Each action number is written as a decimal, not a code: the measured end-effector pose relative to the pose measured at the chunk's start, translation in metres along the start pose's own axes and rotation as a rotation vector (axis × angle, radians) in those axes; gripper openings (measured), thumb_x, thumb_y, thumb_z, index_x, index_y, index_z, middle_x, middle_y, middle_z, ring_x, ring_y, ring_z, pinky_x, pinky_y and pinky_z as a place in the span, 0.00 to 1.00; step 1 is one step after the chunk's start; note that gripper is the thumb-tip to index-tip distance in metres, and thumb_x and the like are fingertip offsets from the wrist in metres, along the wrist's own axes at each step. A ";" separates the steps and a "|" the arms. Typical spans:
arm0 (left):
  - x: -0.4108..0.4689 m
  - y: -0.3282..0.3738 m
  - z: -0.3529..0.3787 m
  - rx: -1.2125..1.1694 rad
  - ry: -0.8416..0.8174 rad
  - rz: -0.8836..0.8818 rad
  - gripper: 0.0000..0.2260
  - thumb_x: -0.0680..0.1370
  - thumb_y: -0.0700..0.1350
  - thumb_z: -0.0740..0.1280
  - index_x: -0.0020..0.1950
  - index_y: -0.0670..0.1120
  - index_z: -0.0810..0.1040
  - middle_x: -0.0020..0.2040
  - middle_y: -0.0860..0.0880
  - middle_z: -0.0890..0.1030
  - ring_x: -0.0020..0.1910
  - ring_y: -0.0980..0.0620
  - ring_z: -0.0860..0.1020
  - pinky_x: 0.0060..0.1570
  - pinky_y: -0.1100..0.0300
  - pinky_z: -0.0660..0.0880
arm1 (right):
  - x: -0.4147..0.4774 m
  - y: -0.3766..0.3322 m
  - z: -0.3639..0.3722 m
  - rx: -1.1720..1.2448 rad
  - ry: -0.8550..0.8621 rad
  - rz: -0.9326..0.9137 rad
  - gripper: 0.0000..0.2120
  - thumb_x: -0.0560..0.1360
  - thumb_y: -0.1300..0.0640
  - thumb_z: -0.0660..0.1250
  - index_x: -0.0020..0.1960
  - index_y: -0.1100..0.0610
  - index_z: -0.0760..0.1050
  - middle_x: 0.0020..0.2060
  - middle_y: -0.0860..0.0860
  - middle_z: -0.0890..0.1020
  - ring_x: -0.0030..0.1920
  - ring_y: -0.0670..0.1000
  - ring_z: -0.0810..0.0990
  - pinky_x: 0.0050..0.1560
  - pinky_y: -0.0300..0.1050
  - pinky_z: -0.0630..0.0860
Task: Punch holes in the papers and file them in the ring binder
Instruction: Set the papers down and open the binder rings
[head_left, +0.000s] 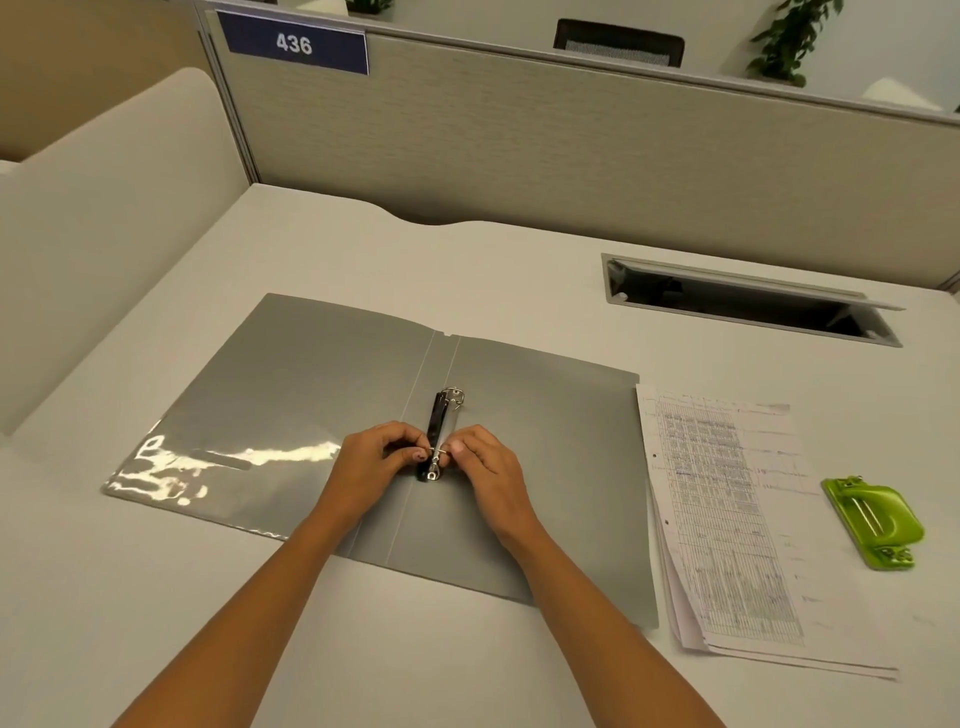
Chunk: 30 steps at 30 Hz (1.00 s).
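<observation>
Pinching the near ring (438, 451) from both sides, we've got our left hand (376, 457) and right hand (485, 460) each nipped narrow on its half of the wire, fingertips nearly meeting over the black ring mechanism (435, 421). That two-sided hold looks made for pulling the halves apart so sheets can slide on. The far ring (453, 396) sits untouched up the bar; whether it's parted, we can't tell.

Around the hands the grey ring binder (291, 395) lies flat open, both covers spread on the desk (467, 270), steady under the tug. Right against its right edge waits the stack of printed papers (727, 519), small holes showing down the left margin, so it reads as punched and ready. Further right, apart from the stack, sits the green hole punch (872, 522).

Bare desk shows between the binder and us, and behind it too. The open cable hatch (748, 301) at the back right is the one edge to mind.
</observation>
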<state>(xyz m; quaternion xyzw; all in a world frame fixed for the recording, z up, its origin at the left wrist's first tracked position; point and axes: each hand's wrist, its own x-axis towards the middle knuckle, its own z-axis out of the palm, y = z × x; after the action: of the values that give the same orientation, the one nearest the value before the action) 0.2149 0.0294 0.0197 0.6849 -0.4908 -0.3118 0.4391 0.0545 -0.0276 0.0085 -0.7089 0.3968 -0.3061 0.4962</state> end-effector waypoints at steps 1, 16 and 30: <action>0.000 0.000 0.000 -0.001 -0.004 0.001 0.12 0.73 0.34 0.70 0.41 0.52 0.81 0.41 0.61 0.83 0.43 0.63 0.81 0.43 0.75 0.74 | 0.000 0.000 0.000 0.010 -0.002 0.007 0.11 0.80 0.57 0.58 0.44 0.56 0.78 0.44 0.50 0.79 0.46 0.48 0.78 0.52 0.50 0.74; -0.002 -0.003 0.001 -0.130 0.008 -0.058 0.03 0.75 0.37 0.69 0.43 0.43 0.82 0.41 0.47 0.84 0.42 0.54 0.82 0.45 0.67 0.78 | -0.001 -0.003 -0.001 0.063 0.042 0.005 0.14 0.79 0.59 0.59 0.39 0.55 0.79 0.41 0.52 0.80 0.42 0.50 0.79 0.48 0.50 0.77; 0.042 0.021 0.017 -0.089 0.163 -0.103 0.09 0.79 0.40 0.66 0.55 0.48 0.82 0.44 0.50 0.83 0.38 0.59 0.80 0.33 0.71 0.76 | 0.055 -0.013 -0.010 0.016 0.217 0.122 0.08 0.75 0.62 0.66 0.53 0.55 0.77 0.43 0.56 0.79 0.36 0.52 0.80 0.34 0.38 0.78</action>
<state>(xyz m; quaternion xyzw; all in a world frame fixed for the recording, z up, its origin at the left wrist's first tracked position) 0.2052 -0.0184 0.0319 0.7121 -0.4034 -0.2986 0.4909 0.0763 -0.0772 0.0259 -0.6421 0.4882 -0.3535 0.4737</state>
